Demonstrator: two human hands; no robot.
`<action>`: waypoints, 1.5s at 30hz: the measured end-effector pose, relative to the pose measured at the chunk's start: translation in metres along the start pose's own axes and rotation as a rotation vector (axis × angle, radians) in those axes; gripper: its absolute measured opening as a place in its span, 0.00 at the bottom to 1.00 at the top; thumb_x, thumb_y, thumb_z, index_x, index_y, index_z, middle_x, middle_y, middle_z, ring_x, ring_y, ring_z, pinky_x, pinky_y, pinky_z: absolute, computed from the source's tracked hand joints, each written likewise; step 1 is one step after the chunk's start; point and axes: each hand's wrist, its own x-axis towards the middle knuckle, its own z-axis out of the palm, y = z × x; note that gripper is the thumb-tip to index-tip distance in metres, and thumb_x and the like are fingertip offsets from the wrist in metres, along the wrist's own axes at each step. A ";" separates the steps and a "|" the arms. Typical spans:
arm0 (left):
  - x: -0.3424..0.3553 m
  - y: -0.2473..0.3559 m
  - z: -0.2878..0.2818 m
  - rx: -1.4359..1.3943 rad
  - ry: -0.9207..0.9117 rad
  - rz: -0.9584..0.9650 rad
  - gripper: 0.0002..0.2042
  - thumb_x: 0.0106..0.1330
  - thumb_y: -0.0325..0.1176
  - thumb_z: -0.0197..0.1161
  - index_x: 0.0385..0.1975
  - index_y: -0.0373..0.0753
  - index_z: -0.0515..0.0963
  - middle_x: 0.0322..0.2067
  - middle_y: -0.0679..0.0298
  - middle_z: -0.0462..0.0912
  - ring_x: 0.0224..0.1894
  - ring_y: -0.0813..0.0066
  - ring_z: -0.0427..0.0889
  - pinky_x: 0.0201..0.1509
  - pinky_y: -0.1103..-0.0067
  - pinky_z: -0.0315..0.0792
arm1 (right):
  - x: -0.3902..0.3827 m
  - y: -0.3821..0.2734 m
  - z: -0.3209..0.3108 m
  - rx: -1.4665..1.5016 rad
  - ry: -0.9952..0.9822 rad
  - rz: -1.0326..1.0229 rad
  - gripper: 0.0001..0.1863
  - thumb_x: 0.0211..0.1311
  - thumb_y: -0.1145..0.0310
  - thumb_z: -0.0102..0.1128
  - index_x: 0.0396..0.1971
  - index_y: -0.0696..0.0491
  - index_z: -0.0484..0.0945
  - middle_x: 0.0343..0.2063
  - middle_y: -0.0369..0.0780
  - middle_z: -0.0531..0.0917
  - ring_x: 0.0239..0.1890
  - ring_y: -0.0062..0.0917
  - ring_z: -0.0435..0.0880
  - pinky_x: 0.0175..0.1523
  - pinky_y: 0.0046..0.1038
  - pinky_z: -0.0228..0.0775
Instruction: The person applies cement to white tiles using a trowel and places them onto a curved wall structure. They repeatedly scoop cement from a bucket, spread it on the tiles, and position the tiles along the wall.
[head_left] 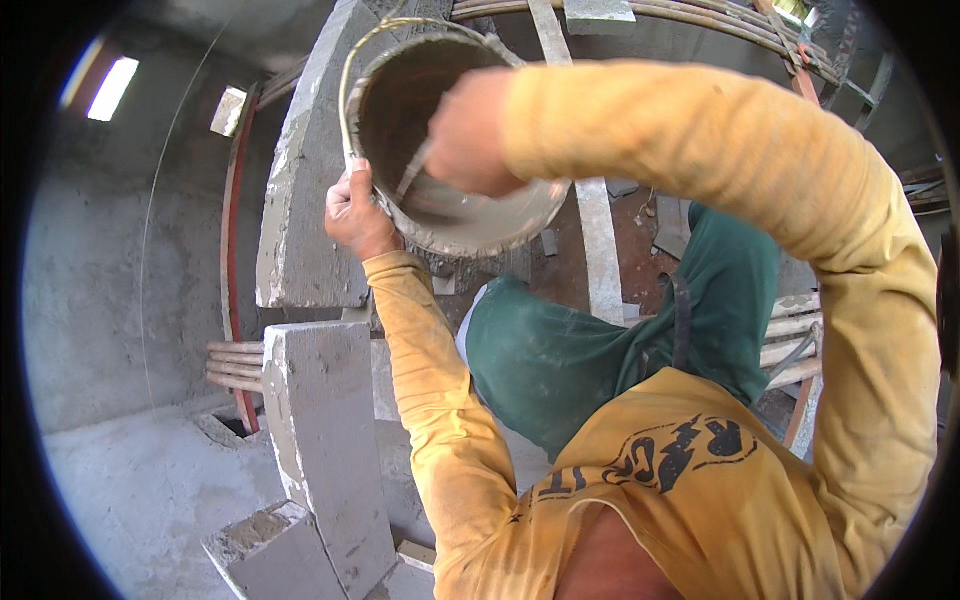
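A round, mortar-smeared bucket (490, 238) with a rope handle (347, 95) is tilted toward me near the top middle. My left hand (360, 213) is closed on its left rim, thumb over the edge. Inside the bucket's mouth, my right hand (475, 130) is blurred by motion and closed round a trowel-like tool. Only a thin grey blade (412, 172) shows below the fist, pointing down to the bucket's inner wall. Grey wet residue coats the inside; my right hand and forearm hide part of it.
Left of the bucket runs a grey block wall (310, 190), with another upright block (325, 430) nearer me. A plank (600, 250) passes beneath, beside my green-trousered legs (560, 360). Bundled poles (235, 366), a red post (233, 220) and a hanging string (150, 220) are at left.
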 end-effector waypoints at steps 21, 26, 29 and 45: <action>0.018 0.065 0.032 -0.006 -0.271 0.054 0.06 0.59 0.25 0.67 0.22 0.32 0.78 0.33 0.57 0.84 0.32 0.79 0.80 0.40 0.84 0.73 | -0.024 0.031 0.033 0.310 0.266 0.238 0.11 0.52 0.68 0.53 0.27 0.57 0.83 0.29 0.50 0.85 0.34 0.45 0.85 0.40 0.41 0.78; 0.016 0.041 0.049 0.033 -0.358 0.078 0.07 0.59 0.25 0.68 0.22 0.32 0.78 0.34 0.57 0.85 0.31 0.81 0.79 0.38 0.84 0.73 | -0.039 -0.005 0.112 0.330 0.042 0.093 0.12 0.52 0.67 0.54 0.30 0.57 0.83 0.30 0.50 0.85 0.37 0.44 0.85 0.43 0.41 0.77; 0.003 0.000 0.067 0.113 -0.432 -0.075 0.06 0.58 0.27 0.68 0.27 0.30 0.81 0.34 0.61 0.84 0.31 0.82 0.77 0.38 0.85 0.71 | -0.068 0.025 0.150 0.525 -0.081 0.289 0.15 0.53 0.64 0.55 0.36 0.58 0.81 0.33 0.53 0.83 0.40 0.47 0.83 0.48 0.42 0.75; -0.049 -0.093 0.116 0.201 -0.855 -0.212 0.16 0.53 0.34 0.75 0.36 0.31 0.81 0.25 0.75 0.76 0.25 0.90 0.68 0.29 0.89 0.62 | -0.029 -0.023 0.270 0.510 -0.186 0.776 0.15 0.63 0.69 0.47 0.44 0.55 0.80 0.44 0.45 0.83 0.47 0.35 0.83 0.49 0.35 0.76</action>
